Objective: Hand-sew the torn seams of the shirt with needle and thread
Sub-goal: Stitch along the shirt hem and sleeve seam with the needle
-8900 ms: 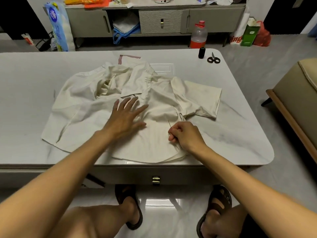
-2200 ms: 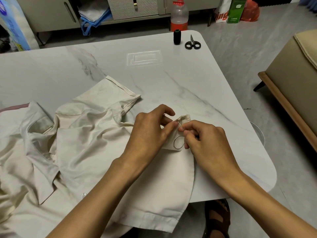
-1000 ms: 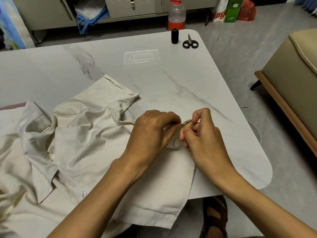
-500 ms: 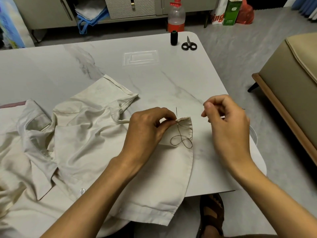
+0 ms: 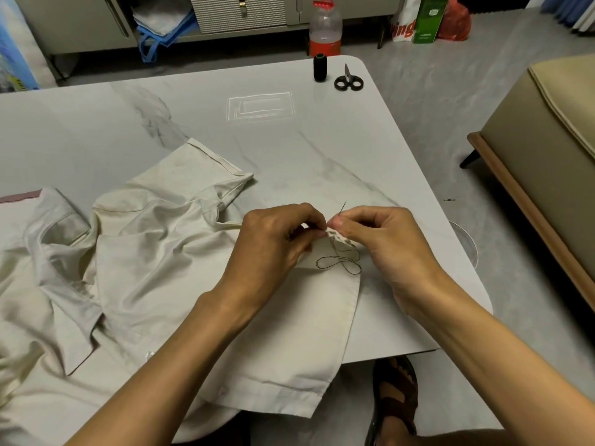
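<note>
Shirt (image 5: 161, 284), cream and crumpled, covers the near left part of the table (image 5: 289, 149), and its hem hangs over the near edge beside a foot in a sandal (image 5: 396, 394). Both hands meet at the seam edge (image 5: 341, 238), not far from the near right corner. The left hand (image 5: 273, 249) pinches this folded edge. The right hand (image 5: 386, 249) has thumb and finger closed on the needle (image 5: 342, 208). The needle's point comes out between the hands, and its long axis leans up and away toward the far edge. I judge the pull must follow that line, with the right hand. Loose dark thread (image 5: 341, 262) lies in loops on the cloth, on the near side of the seam. At the far right corner stand a black spool (image 5: 320, 67) and scissors (image 5: 348, 82). Beyond, on the floor, are a bottle (image 5: 325, 27) and a cabinet (image 5: 241, 11), and an armchair (image 5: 547, 140) stands to the right.
</note>
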Available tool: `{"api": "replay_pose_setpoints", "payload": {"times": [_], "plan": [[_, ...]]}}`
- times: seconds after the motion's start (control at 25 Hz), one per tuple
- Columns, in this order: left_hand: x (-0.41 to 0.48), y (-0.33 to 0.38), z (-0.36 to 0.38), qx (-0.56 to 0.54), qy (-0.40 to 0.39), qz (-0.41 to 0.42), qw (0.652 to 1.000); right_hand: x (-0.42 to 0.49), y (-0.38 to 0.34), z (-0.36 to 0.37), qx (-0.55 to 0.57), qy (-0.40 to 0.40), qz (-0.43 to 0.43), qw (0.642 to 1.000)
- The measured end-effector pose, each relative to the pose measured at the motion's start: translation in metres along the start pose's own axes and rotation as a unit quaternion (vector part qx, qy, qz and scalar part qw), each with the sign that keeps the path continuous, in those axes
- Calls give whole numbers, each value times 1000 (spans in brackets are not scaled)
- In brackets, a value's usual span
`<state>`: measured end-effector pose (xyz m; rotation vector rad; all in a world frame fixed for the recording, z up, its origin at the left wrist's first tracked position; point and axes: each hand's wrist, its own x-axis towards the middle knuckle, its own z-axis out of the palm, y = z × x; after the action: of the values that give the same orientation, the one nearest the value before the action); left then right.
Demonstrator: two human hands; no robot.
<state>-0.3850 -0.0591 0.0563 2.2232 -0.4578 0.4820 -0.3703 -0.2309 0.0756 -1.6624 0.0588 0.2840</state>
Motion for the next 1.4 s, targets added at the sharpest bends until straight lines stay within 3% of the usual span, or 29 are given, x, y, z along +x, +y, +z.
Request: {"api": "replay_pose_setpoints", "payload": {"times": [0.12,0.24,0.56,0.84,1.4], "plan": [[0,-2,0,-12,-6,-16,1000,5,-1,-3,81,65,-16,994],[-2,-3,-2,-22,-18,-31,999,5,-3,-1,183,53,0,982],[-11,-10,-6,-17,-43,-17,999,-3,-13,7,176,37,-40,983],[-23,-17,-18,-44,-36,-90,994,-32,-56,15,185,-3,-131,974],[-48,-36,-21,-1,-41,-85,996,-98,-126,1,221,-105,-156,957]]}}
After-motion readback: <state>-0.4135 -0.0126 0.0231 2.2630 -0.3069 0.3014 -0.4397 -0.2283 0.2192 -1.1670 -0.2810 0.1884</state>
